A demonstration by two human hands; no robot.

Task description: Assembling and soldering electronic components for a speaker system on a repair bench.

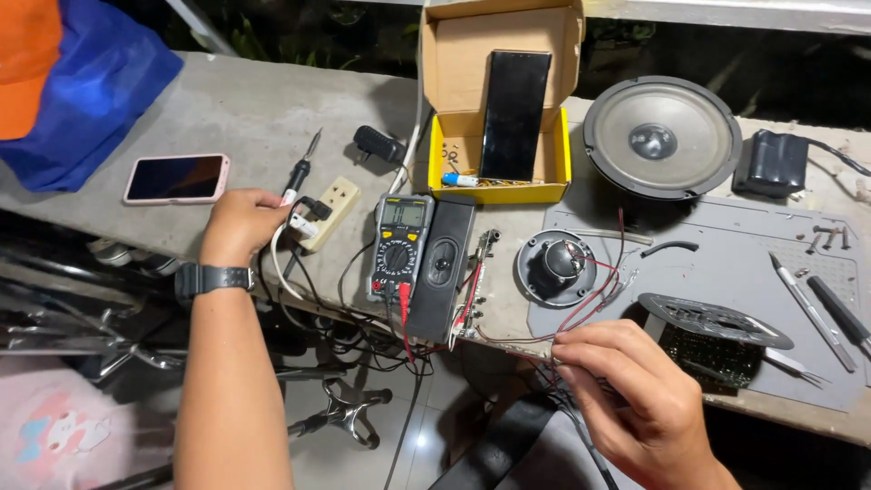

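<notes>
Nearest us, our right hand pinches thin red and black wires at the tabletop edge, fingers closed on them; they run up to a small speaker driver. Farther left, our left hand wraps shut around a soldering iron beside a power strip. Between them lies a multimeter; beyond stands an open cardboard box.

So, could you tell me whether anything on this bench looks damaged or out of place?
Yes: the small speaker driver lies bare on the grey mat, with loose red wires trailing to the right hand. Screws lie scattered by the mat's far corner.
</notes>
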